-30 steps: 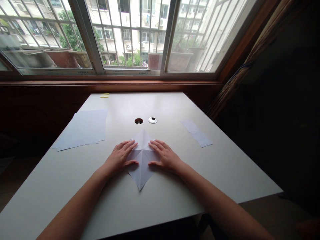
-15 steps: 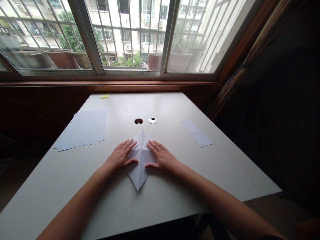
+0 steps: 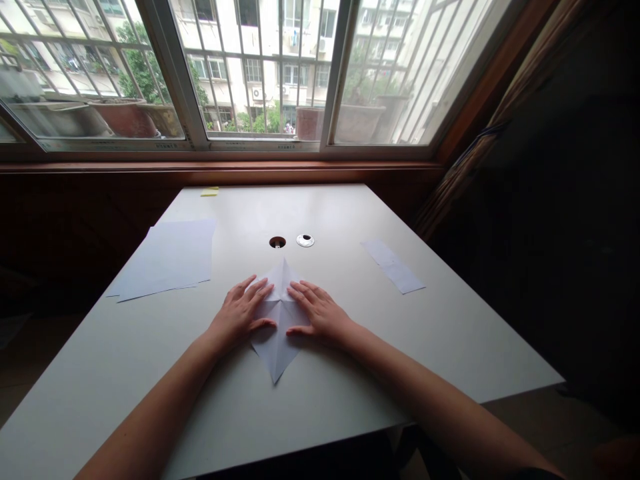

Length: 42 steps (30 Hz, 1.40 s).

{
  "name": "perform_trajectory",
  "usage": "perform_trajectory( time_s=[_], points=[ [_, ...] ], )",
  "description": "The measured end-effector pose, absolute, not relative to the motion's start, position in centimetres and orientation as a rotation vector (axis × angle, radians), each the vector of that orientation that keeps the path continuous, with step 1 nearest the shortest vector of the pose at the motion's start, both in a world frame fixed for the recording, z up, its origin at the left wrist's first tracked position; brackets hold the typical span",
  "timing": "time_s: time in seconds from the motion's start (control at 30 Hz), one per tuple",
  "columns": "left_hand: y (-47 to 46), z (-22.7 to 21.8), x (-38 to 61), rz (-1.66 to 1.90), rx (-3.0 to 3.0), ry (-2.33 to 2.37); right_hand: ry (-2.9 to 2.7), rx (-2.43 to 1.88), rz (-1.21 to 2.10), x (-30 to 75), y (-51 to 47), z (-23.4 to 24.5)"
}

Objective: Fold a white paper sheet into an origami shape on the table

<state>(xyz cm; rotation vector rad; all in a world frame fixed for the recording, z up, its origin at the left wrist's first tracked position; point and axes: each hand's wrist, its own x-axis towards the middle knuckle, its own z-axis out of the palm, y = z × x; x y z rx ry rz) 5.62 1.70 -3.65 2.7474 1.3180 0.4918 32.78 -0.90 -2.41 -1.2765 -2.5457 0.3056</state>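
A creased sheet of white paper (image 3: 277, 347) lies on the white table, turned so that one corner points toward me and another away. Crease lines cross near its middle. My left hand (image 3: 246, 308) rests on its left side with the fingers stretched out and the thumb apart. On the right side, my right hand (image 3: 320, 310) lies in the same way, fingers spread over the paper. Both side corners of the sheet are hidden beneath my hands.
At the left of the table (image 3: 225, 413) are larger white sheets (image 3: 173, 260). A narrow paper strip (image 3: 394, 267) lies to the right. Beyond my paper are a round cable hole (image 3: 277, 242) and its silver cover (image 3: 305, 241). Yellow strips (image 3: 210, 191) lie by the far edge.
My right hand has shifted slightly left across the paper. The paper's near corner has moved a little to the left, and my left hand's fingers have spread somewhat.
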Motion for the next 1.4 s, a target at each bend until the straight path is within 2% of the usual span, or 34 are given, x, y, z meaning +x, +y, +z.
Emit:
perform_trajectory(
  time_s=[0.67,1.03,1.4],
  points=[
    [2.6,-3.3,3.4,0.306,2.717,1.186,-2.653,-1.310,0.334,35.2,-1.7,-2.9],
    [1.9,-3.5,5.1,0.363,2.719,1.167,-2.645,-1.330,0.360,35.4,-2.0,-2.9],
    [1.7,-3.4,5.2,0.403,2.704,1.207,-2.236,-1.409,0.508,36.1,-0.4,-2.6]
  ],
)
